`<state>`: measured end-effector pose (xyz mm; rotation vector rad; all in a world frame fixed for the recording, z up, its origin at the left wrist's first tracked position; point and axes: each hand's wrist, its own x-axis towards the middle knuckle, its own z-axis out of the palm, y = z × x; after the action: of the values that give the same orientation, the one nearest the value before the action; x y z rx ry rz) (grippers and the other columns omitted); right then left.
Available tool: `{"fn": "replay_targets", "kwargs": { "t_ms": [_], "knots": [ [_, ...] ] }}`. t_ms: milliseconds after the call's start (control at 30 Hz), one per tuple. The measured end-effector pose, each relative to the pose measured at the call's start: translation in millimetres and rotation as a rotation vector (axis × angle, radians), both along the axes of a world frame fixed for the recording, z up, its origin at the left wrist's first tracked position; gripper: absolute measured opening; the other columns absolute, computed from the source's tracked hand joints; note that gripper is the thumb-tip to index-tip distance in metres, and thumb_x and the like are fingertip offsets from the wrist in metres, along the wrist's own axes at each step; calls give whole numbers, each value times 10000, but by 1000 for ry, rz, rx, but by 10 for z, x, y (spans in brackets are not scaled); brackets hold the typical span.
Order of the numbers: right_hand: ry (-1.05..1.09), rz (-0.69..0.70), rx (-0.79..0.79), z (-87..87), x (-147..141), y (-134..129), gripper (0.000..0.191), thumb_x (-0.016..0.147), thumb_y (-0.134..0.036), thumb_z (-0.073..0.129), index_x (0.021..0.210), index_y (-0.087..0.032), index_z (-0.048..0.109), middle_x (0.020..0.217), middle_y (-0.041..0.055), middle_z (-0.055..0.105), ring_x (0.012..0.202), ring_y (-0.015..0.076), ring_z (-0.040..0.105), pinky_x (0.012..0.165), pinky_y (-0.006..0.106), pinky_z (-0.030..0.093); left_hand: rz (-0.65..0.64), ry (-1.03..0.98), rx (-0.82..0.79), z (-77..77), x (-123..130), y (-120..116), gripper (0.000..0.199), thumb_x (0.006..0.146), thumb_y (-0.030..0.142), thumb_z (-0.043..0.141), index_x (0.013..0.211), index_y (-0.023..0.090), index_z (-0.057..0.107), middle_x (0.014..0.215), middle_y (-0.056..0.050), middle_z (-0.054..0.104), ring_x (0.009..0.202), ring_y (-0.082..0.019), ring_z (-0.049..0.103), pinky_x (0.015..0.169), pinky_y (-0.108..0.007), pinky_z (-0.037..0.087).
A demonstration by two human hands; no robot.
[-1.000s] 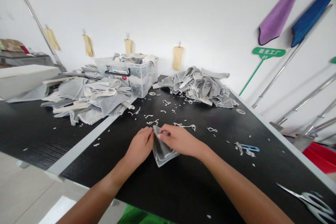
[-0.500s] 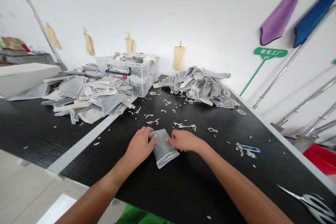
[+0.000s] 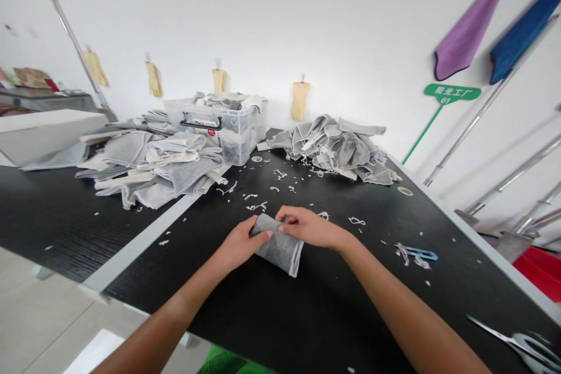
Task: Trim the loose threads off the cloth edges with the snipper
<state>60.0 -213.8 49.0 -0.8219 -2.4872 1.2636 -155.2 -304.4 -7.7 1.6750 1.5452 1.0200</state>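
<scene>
A folded grey cloth (image 3: 277, 248) with a pale edge is held between my two hands, just above or on the black table. My left hand (image 3: 240, 241) grips its left side, thumb on top and fingers behind. My right hand (image 3: 305, 225) has its fingers curled over the upper right edge, thumb pressed on the cloth. Both hands are closed on it. White thread scraps (image 3: 256, 206) lie on the table just beyond the hands.
Grey and white cloths (image 3: 175, 166) are piled at left beside a clear plastic bin (image 3: 240, 134); another cloth heap (image 3: 337, 143) lies at the back. Blue thread snips (image 3: 418, 252) and scissors (image 3: 521, 345) lie at right. Yellow gloves (image 3: 300, 100) hang on the wall.
The grey cloth has turned, its pale edge swinging from the front to the lower right. My right hand has shifted up to the cloth's far edge. The view has tilted slightly.
</scene>
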Motion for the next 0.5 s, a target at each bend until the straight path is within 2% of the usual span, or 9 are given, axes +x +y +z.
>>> {"fn": "replay_targets", "kwargs": {
  "t_ms": [100,267,400,500],
  "knots": [
    [34,-55,-99,11,4,3,251,937,-421,659,1045,-195,644,782,-39,612,702,110,527,633,210,402,-1,-238,-12,114,15,-44,356,913,485,620,1083,174,653,1015,-51,716,951,-231,657,805,-317,516],
    [21,-32,-375,56,33,-13,408,832,-525,782,991,-181,632,910,0,667,831,152,651,713,248,549,63,-455,-23,228,22,-84,348,899,475,662,1080,179,645,1038,-51,727,964,-220,677,822,-308,528],
    [19,-133,-391,49,56,33,423,814,-537,799,957,-177,629,878,16,682,781,158,686,669,262,597,-4,-597,-224,219,-43,-68,441,862,468,720,1190,181,654,1117,-86,751,999,-257,715,824,-345,557],
    [8,-177,-437,-22,80,100,418,878,-572,727,997,-189,609,879,32,709,722,156,710,600,245,593,108,-624,-298,251,-136,-41,483,847,482,745,1227,193,667,1142,-97,757,1002,-266,728,773,-332,569]
  ]
}}
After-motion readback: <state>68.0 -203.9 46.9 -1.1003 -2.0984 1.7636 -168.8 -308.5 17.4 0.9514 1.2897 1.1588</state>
